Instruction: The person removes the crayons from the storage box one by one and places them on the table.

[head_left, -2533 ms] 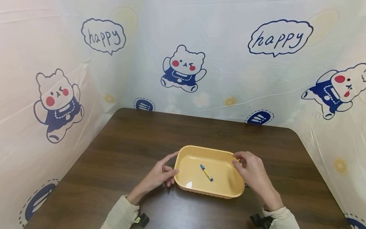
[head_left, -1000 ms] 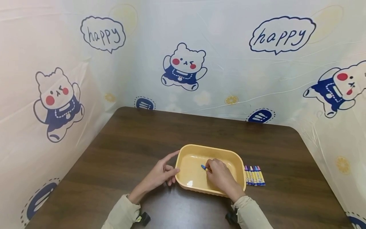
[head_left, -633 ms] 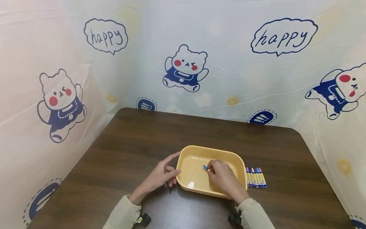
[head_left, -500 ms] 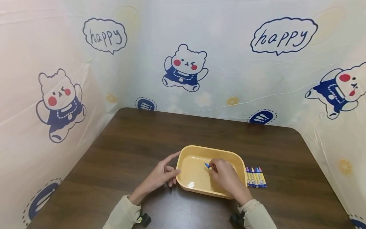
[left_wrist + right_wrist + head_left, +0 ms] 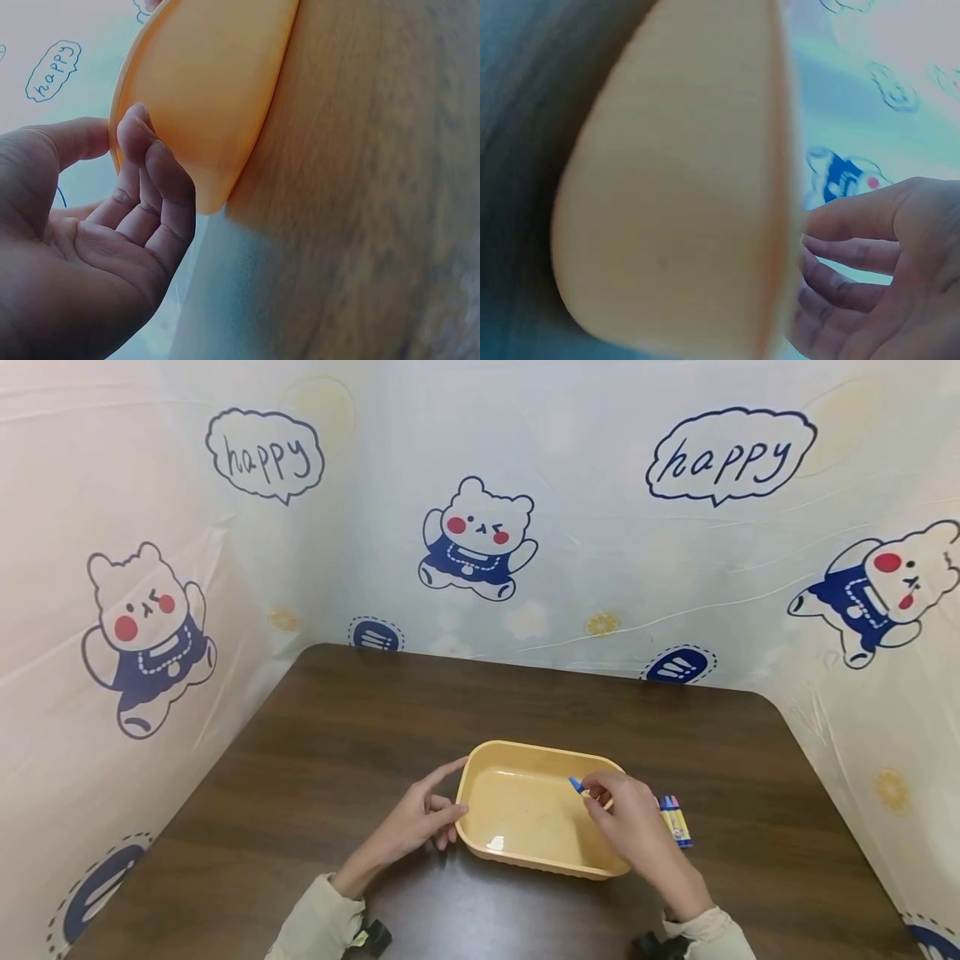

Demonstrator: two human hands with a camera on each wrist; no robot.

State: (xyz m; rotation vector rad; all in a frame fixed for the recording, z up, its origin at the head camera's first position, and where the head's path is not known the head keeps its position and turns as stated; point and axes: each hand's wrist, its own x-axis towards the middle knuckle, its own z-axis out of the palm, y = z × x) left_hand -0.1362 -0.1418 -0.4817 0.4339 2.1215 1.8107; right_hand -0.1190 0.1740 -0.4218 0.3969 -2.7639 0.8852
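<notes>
My right hand [image 5: 637, 827] pinches a blue crayon [image 5: 577, 785] between thumb and fingertips, over the right part of a yellow plastic basin [image 5: 517, 860]. Only the crayon's blue tip end shows; the rest is hidden by the fingers. My left hand [image 5: 408, 822] holds the basin's left end, thumb at the rim and index finger stretched along the outer side. In the left wrist view, the other fingers of that hand [image 5: 112, 232] curl beside the basin's outer wall [image 5: 217, 90]. The right wrist view has the right hand [image 5: 900, 262] behind the basin's rim, the crayon out of sight.
Several crayons in yellow wrappers [image 5: 677, 822] lie side by side on the dark wooden table [image 5: 360, 718], right of the basin, partly hidden by the right hand. A printed curtain [image 5: 570, 543] encloses the table's back and sides.
The right hand reached into the basin, took hold of the crayon lying on its floor, then lifted it toward the right rim. The left hand has stayed at the basin's left end.
</notes>
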